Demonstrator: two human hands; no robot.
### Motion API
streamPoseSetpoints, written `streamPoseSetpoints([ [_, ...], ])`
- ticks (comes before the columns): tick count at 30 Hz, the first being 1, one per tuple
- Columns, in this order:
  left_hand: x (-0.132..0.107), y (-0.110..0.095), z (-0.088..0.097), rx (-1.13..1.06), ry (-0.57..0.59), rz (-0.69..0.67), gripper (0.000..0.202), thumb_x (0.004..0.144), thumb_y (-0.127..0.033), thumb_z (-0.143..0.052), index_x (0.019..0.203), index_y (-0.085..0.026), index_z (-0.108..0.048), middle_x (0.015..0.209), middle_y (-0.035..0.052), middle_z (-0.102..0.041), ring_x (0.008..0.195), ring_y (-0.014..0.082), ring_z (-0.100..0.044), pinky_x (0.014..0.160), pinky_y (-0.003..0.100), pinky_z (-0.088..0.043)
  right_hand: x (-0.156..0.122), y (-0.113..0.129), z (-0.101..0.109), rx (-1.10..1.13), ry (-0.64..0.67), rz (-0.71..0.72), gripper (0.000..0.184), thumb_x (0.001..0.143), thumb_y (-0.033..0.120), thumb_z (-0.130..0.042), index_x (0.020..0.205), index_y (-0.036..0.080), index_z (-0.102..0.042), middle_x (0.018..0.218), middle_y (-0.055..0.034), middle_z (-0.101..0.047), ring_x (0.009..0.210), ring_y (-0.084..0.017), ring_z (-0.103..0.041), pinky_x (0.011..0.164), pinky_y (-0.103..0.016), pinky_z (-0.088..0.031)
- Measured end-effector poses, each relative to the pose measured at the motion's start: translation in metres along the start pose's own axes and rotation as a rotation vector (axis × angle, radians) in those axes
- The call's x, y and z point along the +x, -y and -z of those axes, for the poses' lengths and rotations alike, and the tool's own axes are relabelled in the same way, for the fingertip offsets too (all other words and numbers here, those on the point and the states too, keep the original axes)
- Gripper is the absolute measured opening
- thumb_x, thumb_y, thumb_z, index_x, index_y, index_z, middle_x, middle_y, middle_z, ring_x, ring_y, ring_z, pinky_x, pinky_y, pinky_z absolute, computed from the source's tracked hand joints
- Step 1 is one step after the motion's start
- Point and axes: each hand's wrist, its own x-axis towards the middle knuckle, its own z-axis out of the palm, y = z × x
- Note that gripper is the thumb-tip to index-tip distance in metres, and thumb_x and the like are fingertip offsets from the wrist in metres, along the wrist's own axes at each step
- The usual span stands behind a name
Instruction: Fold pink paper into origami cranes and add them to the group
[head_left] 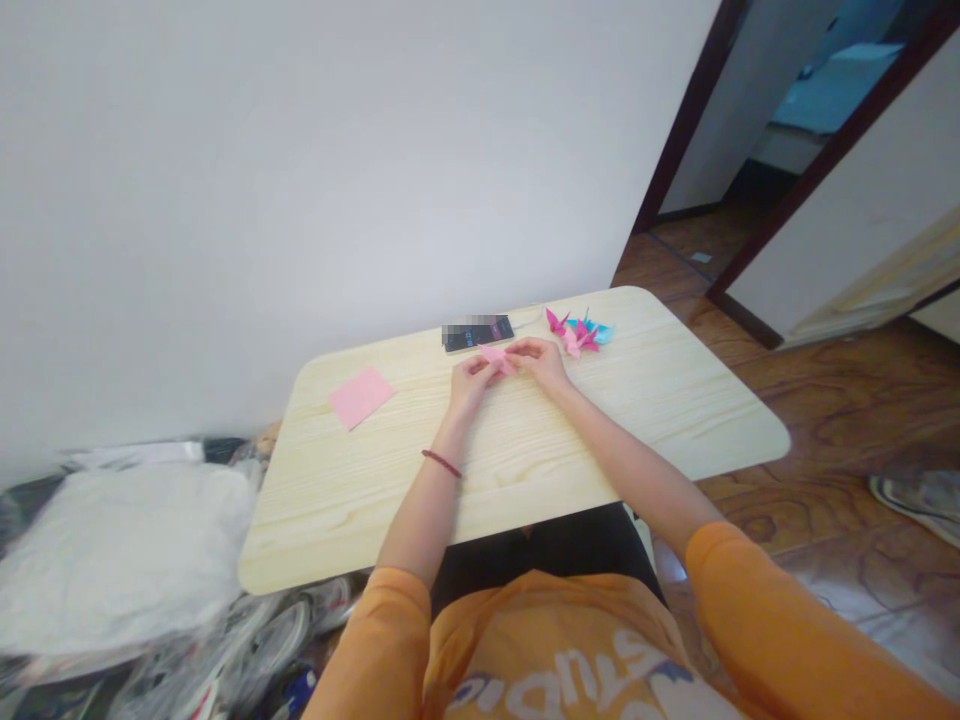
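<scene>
Between my two hands is a small piece of folded pink origami paper [496, 357], held over the middle of the table. My left hand [470, 383] pinches its left side, and a dark red bracelet circles that wrist. On the right side, the fingers of my right hand [541, 362] are closed on the same paper. My fingertips cover part of its folds. Several folded paper cranes [576, 334] in magenta, pink and blue sit just right of my right hand. A flat square of pink paper [362, 397] lies to the left.
A phone [478, 334] lies behind my hands with a white cable running right. The pale wooden table [337, 500] has rounded corners and stands near a white wall [337, 180]. White bags [127, 550] are piled on the left; a shoe [919, 500] is on the floor to the right.
</scene>
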Motion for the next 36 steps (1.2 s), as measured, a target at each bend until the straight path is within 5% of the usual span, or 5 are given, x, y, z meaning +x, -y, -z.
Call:
streamPoseSetpoints([
  [7,-0.003,0.001,-0.005,0.068,-0.038,-0.107,0.037,0.055,-0.042,-0.082,0.076,-0.014,-0.071,0.077,0.0054,-0.071,0.072,0.0166,-0.065,0.076,0.033,-0.053,-0.002,0.007,0.001,-0.117,-0.076,0.047,0.024,0.057,0.038,-0.076,0.066,0.018,-0.067,0.072,-0.0053,-0.069,0.072,-0.019,-0.062,0.068,-0.032,-0.049],
  [17,0.001,0.008,-0.001,0.123,-0.041,-0.154,0.032,0.062,-0.04,-0.078,0.079,-0.014,-0.07,0.081,0.0068,-0.073,0.075,0.0175,-0.066,0.078,0.032,-0.052,-0.001,0.005,0.002,-0.129,0.053,0.009,0.026,0.061,0.041,-0.073,0.069,0.017,-0.066,0.067,-0.0029,-0.065,0.062,-0.015,-0.055,0.056,-0.027,-0.043],
  [36,-0.003,-0.003,-0.008,-0.012,-0.082,-0.033,0.027,0.065,-0.039,-0.075,0.073,-0.014,-0.067,0.074,0.0024,-0.07,0.074,0.0155,-0.065,0.079,0.031,-0.053,-0.01,0.012,0.002,-0.645,0.084,0.533,0.015,0.083,0.024,-0.058,0.068,0.02,-0.062,0.074,-0.0048,-0.061,0.073,-0.017,-0.055,0.071,-0.031,-0.044],
])
